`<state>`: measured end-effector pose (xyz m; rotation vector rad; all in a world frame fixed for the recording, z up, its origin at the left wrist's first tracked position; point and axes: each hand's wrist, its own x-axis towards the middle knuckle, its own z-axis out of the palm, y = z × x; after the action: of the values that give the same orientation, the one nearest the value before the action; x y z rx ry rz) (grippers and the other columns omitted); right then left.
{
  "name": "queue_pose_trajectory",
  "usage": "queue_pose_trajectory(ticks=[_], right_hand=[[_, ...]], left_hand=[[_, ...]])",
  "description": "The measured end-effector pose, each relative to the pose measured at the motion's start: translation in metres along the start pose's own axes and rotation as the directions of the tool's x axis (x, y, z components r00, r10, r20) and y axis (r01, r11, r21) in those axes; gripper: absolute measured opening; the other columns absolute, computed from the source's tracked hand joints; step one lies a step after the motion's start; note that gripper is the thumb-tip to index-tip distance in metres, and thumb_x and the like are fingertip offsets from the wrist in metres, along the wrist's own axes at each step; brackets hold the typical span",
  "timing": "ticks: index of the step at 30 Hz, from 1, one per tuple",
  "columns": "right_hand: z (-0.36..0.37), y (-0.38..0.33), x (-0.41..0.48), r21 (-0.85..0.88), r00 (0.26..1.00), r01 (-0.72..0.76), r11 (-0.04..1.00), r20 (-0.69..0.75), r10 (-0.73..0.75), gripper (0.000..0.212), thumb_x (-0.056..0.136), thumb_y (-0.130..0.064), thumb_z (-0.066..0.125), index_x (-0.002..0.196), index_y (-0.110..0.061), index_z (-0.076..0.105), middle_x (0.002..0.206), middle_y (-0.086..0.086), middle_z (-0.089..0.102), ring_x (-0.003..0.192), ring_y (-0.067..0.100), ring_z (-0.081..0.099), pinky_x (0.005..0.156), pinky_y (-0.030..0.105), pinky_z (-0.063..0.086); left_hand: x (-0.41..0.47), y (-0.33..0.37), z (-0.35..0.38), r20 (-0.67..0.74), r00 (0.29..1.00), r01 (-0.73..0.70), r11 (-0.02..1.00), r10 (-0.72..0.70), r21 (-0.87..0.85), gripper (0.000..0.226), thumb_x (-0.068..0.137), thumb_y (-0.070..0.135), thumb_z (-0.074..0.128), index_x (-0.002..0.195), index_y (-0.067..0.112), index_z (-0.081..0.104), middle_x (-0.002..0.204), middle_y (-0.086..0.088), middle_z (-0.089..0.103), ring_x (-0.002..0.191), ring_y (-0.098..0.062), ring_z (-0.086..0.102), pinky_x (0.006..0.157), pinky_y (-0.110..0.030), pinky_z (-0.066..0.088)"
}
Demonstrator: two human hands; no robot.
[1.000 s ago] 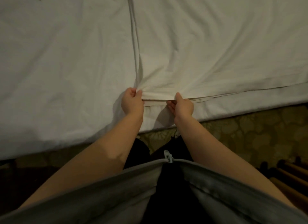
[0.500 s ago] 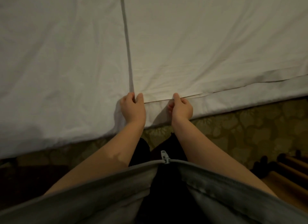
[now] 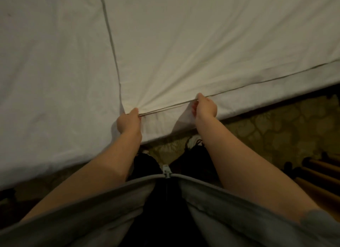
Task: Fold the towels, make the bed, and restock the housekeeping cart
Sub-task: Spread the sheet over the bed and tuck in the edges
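White cotton sheet [image 3: 202,44], soft and light, bunches easily where the left hand [image 3: 128,120] and right hand [image 3: 205,107] pinch its hem.

a grey zip-front top [image 3: 92,215] fills the view from 7 to 5 o'clock, its two front edges parted. where the edges meet, just below centre, a pale grey zipper pull [image 3: 167,171] hangs, with a dark zip line running toward 6 o'clock. black clothing [image 3: 165,219] shows in the gap, and black trouser legs [image 3: 145,162] lie at 11 o'clock of the pull. the arms are bare from the left hand [image 3: 128,122] and right hand [image 3: 206,107] back to the top. a grey sleeve edge [image 3: 316,221] bunches at 4 o'clock. a laced shoe [image 3: 196,141], pale and dark, shows at 1 o'clock of the pull.
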<state>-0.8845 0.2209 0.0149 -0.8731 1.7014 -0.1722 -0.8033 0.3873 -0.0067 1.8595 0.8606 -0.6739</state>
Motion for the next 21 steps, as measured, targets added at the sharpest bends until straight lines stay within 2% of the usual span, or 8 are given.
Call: queue_pose_trajectory(ticks=[2, 5, 8, 12, 15, 16, 18, 21], right_hand=[[-0.017, -0.004, 0.012, -0.041, 1.000, -0.012, 0.999, 0.014, 0.012, 0.014, 0.092, -0.022, 0.057, 0.083, -0.012, 0.061, 0.071, 0.003, 0.059, 0.059, 0.014, 0.052, 0.056, 0.025, 0.047], [-0.045, -0.011, 0.037, -0.081, 0.999, 0.047, 0.996, -0.022, -0.049, 0.024, 0.093, -0.029, 0.058, 0.112, -0.015, 0.058, 0.104, 0.007, 0.064, 0.092, 0.021, 0.062, 0.086, 0.034, 0.055], [-0.080, -0.033, 0.068, -0.088, 0.993, 0.109, 0.990, -0.030, -0.112, 0.035, 0.093, -0.031, 0.058, 0.125, -0.018, 0.051, 0.123, 0.004, 0.057, 0.110, 0.024, 0.057, 0.097, 0.041, 0.049], [-0.128, -0.084, 0.127, 0.115, 0.996, 0.063, 0.991, 0.052, -0.069, 0.040, 0.094, -0.029, 0.057, 0.129, -0.011, 0.050, 0.118, 0.006, 0.060, 0.100, 0.019, 0.061, 0.081, 0.029, 0.053], [-0.167, -0.130, 0.169, 0.300, 0.984, -0.102, 0.948, 0.168, 0.052, 0.035, 0.092, -0.030, 0.061, 0.116, -0.006, 0.057, 0.104, 0.009, 0.062, 0.077, 0.018, 0.060, 0.060, 0.025, 0.052], [-0.180, -0.145, 0.181, 0.306, 0.979, -0.137, 0.942, 0.186, 0.082, 0.031, 0.091, -0.029, 0.063, 0.110, -0.005, 0.058, 0.098, 0.009, 0.061, 0.068, 0.018, 0.056, 0.053, 0.023, 0.050], [-0.205, -0.169, 0.205, 0.242, 0.979, -0.137, 0.961, 0.179, 0.095, 0.023, 0.090, -0.024, 0.064, 0.101, -0.005, 0.057, 0.089, 0.007, 0.059, 0.062, 0.016, 0.053, 0.049, 0.021, 0.048], [-0.228, -0.187, 0.230, 0.166, 0.986, -0.053, 0.985, 0.167, 0.025, 0.018, 0.088, -0.011, 0.063, 0.104, -0.003, 0.060, 0.089, 0.008, 0.063, 0.064, 0.016, 0.056, 0.055, 0.024, 0.049]], left_hand=[[-0.009, 0.003, 0.006, -0.025, 1.000, 0.000, 1.000, 0.001, 0.030, 0.037, 0.083, 0.021, 0.060, 0.111, -0.003, 0.060, 0.113, -0.020, 0.064, 0.103, -0.036, 0.062, 0.089, -0.042, 0.052], [-0.033, 0.002, 0.018, -0.164, 0.982, -0.056, 0.980, 0.088, 0.192, 0.046, 0.084, 0.025, 0.061, 0.123, 0.002, 0.052, 0.125, -0.016, 0.058, 0.110, -0.034, 0.056, 0.095, -0.039, 0.046], [-0.069, -0.006, 0.051, -0.134, 0.991, -0.022, 0.999, 0.026, 0.031, 0.023, 0.087, 0.027, 0.064, 0.101, 0.012, 0.055, 0.099, -0.014, 0.056, 0.080, -0.026, 0.056, 0.074, -0.032, 0.047], [-0.116, -0.005, 0.143, 0.160, 0.972, 0.207, 0.955, -0.174, -0.212, 0.020, 0.094, 0.031, 0.057, 0.084, 0.013, 0.056, 0.069, 0.000, 0.046, 0.054, -0.009, 0.041, 0.046, -0.019, 0.037], [-0.164, -0.004, 0.228, 0.246, 0.968, -0.060, 0.996, 0.043, 0.061, 0.023, 0.095, 0.027, 0.054, 0.079, 0.011, 0.058, 0.068, -0.003, 0.053, 0.061, -0.016, 0.049, 0.050, -0.023, 0.041], [-0.181, -0.003, 0.255, 0.279, 0.940, -0.259, 0.942, 0.195, 0.213, 0.019, 0.095, 0.026, 0.053, 0.086, 0.010, 0.060, 0.077, -0.005, 0.058, 0.071, -0.019, 0.054, 0.059, -0.026, 0.044], [-0.209, -0.002, 0.300, 0.364, 0.789, -0.614, 0.646, 0.495, 0.454, 0.020, 0.093, 0.024, 0.054, 0.107, 0.011, 0.061, 0.106, -0.007, 0.058, 0.096, -0.021, 0.055, 0.082, -0.029, 0.044], [-0.229, 0.002, 0.353, 0.553, 0.551, -0.784, 0.162, 0.625, 0.599, 0.047, 0.089, 0.028, 0.058, 0.134, 0.018, 0.045, 0.134, -0.007, 0.040, 0.121, -0.024, 0.042, 0.102, -0.035, 0.037]])
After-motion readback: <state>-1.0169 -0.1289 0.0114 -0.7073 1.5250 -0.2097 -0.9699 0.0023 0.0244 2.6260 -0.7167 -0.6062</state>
